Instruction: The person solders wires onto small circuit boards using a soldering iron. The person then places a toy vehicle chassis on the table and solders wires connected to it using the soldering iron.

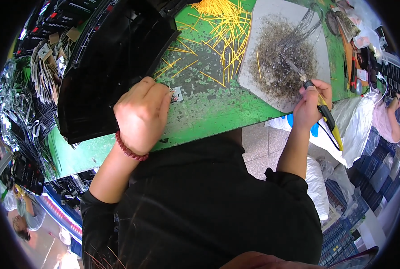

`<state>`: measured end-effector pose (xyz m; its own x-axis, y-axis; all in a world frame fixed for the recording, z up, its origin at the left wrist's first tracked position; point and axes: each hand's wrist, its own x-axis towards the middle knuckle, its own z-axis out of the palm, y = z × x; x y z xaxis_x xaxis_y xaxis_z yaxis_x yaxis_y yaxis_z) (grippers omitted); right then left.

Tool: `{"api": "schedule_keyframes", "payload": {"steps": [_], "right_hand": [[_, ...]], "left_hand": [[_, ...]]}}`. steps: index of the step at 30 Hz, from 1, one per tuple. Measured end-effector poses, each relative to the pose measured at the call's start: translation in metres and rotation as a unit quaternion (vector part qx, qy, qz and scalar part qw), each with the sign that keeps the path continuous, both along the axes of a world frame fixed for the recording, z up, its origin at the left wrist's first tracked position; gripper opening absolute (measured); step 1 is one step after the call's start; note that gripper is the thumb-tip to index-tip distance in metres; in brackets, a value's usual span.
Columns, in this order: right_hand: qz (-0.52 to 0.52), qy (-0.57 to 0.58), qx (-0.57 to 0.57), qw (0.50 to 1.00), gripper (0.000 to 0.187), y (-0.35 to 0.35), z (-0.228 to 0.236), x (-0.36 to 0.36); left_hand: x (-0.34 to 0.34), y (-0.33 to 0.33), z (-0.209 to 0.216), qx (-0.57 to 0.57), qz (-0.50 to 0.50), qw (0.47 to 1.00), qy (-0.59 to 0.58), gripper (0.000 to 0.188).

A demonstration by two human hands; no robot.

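Observation:
In my right hand point(314, 101) is a soldering iron point(328, 119) with a black and yellow handle, gripped like a pen. Its metal tip points up and left over a pale sheet point(271, 11) strewn with dark grey crumbs and specks. My left hand point(141, 107), a red bead bracelet at its wrist, rests closed on the green table point(209, 110). A small whitish board point(177, 94) pokes out at its fingertips; the rest of it is hidden under the fingers.
A large black plastic tray point(115, 58) stands left of my left hand. Many yellow wires point(227, 27) lie at the far middle. Thin dark wires point(305, 27) sit on the sheet. Stacked pale cards point(47, 67) and black cables point(20, 116) crowd the left. Another person point(25, 219) appears at lower left.

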<state>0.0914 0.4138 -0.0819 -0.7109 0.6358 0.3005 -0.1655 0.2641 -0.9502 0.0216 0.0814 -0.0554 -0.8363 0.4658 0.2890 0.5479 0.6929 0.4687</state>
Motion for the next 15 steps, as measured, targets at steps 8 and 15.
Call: {"api": "schedule_keyframes", "payload": {"steps": [8, 15], "right_hand": [[-0.009, -0.002, 0.011, 1.000, 0.015, -0.002, -0.003, 0.002], [-0.018, 0.066, 0.005, 0.998, 0.014, -0.001, -0.011, 0.000]], "left_hand": [[0.002, -0.004, -0.003, 0.006, -0.005, 1.000, -0.007, 0.014], [0.001, -0.006, -0.003, 0.000, 0.004, 1.000, 0.004, 0.014]]}}
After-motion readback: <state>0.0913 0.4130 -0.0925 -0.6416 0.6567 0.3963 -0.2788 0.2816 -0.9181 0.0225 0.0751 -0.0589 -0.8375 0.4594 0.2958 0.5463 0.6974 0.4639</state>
